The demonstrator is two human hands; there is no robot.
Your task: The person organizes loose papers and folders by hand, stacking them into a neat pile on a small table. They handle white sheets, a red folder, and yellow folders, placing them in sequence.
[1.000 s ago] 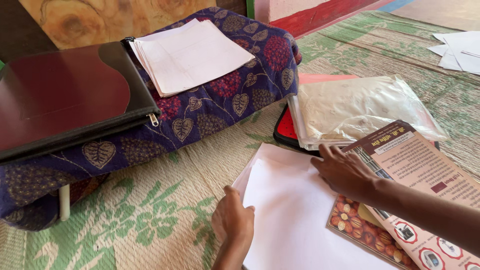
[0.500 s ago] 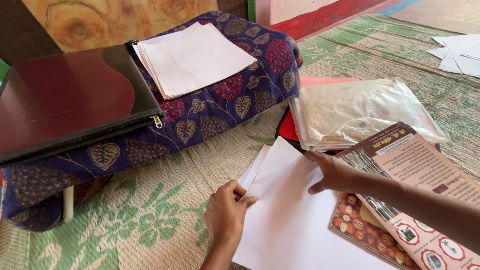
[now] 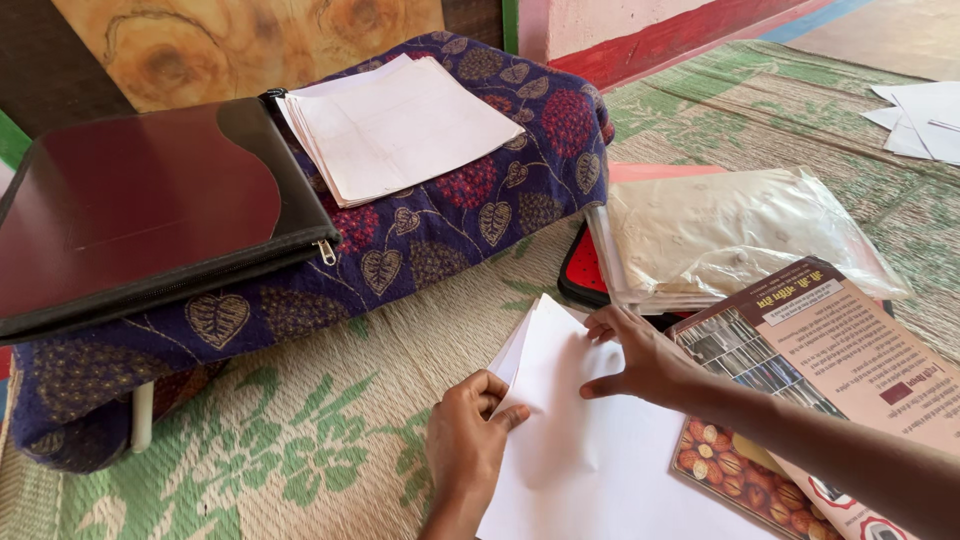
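Left hand (image 3: pixel 465 440) fingers pinch the white sheets' (image 3: pixel 590 440) edge; right hand (image 3: pixel 640 355) presses flat, released. Uneven pulling could crease or fan the stack under the fingers

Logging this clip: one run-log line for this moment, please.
left hand: pinching white sheets edge | right hand: flat on sheets | surface: woven mat

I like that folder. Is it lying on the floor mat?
No, the dark red folder lies on the flowered cushion, above the mat.
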